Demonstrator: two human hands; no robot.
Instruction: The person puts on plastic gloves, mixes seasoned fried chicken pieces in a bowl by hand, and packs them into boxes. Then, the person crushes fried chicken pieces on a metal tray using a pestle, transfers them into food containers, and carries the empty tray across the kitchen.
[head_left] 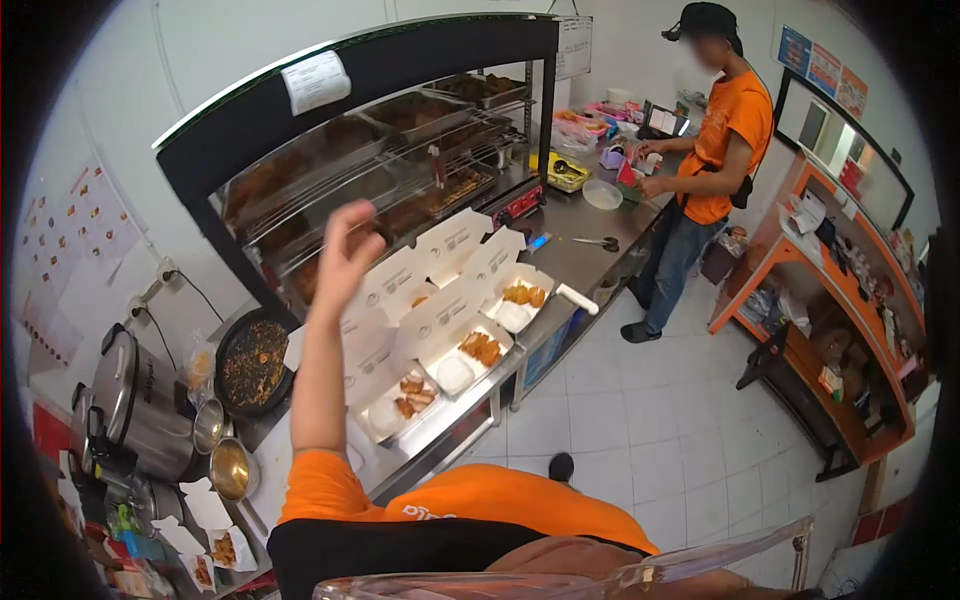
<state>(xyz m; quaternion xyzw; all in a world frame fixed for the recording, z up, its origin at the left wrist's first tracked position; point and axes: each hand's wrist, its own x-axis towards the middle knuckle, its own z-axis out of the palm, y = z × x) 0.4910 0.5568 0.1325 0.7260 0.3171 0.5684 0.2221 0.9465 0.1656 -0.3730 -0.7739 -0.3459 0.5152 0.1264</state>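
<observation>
My left hand (348, 250) is raised in front of the glass-fronted food warmer (215, 165), its fingers apart and slightly curled. Nothing shows in its grasp. Below and to its right, several white cardboard meal boxes (445, 312) stand with lids up along the metal counter. In the nearest box lie a mound of rice (385, 416) and sliced browned meat (414, 397). The middle box has rice (455, 375) beside golden fried pieces (481, 348); similar pieces (523, 294) fill part of the far box. My right hand is out of view.
A black pan with food scraps (254, 362), metal bowls (233, 470) and a large pot (135, 400) stand at left. Scissors (597, 242) lie on the counter. A co-worker (735, 130) in orange handles things at the far end. Orange shelves (800, 270) stand right.
</observation>
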